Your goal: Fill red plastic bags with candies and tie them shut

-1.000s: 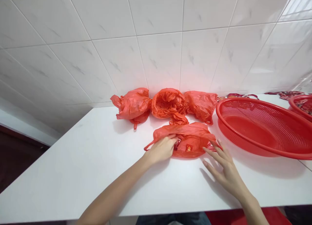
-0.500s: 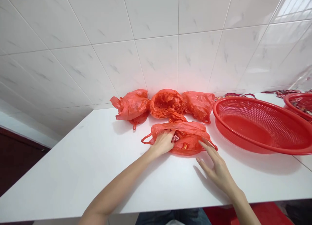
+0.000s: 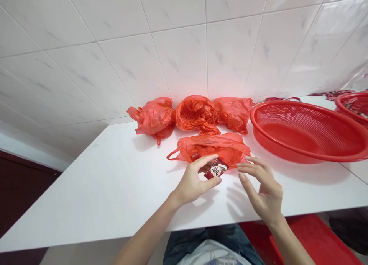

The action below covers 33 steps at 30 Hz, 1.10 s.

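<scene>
My left hand pinches a small dark red packet with white characters, held just above the white table. Right beside it, my right hand hovers with curled, spread fingers and holds nothing. Just behind the packet lies a flat red plastic bag with its mouth toward me. Three more crumpled red bags stand in a row against the tiled wall: a left bag, a middle bag and a right bag.
A large red mesh basket sits on the table at the right. A second red basket with dark items in it shows at the far right edge. A red stool stands below the table's front edge.
My left hand has come out of the flat bag toward me, with a dark red packet in it. My right hand lifted off the table and drew close to the packet.
</scene>
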Motion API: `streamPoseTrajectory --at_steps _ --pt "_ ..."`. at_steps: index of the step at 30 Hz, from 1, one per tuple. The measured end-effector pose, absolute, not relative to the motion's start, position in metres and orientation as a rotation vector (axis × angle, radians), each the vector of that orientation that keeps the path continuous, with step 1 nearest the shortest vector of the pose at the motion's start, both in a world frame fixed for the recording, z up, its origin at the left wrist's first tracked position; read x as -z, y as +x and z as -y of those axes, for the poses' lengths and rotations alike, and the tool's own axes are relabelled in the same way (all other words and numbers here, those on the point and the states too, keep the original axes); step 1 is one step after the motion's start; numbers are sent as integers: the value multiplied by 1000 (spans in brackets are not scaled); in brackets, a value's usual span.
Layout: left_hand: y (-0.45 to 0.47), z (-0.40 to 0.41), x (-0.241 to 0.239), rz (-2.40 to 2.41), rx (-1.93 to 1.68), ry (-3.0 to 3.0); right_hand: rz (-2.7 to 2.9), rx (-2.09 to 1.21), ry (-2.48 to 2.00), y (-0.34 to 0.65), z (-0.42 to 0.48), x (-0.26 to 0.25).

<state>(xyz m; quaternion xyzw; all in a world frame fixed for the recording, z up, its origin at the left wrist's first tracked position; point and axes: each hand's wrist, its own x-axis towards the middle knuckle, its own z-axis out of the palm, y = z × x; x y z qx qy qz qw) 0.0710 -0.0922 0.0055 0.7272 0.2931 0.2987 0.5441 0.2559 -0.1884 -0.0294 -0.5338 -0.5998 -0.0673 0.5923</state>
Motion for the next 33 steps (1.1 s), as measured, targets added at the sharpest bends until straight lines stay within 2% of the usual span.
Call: streamPoseTrajectory --at_steps 5,13,19,33 --pt "65 106 -8 -605 -702 1550 1353 -313 -1200 234 191 21" --pt "47 126 9 -575 -638 1262 1296 -751 -1088 217 204 31" --pt "44 137 11 -565 -629 1256 1107 -734 -1058 207 212 35" --pt "36 135 9 -549 -581 1352 1123 -723 -1118 201 209 37"
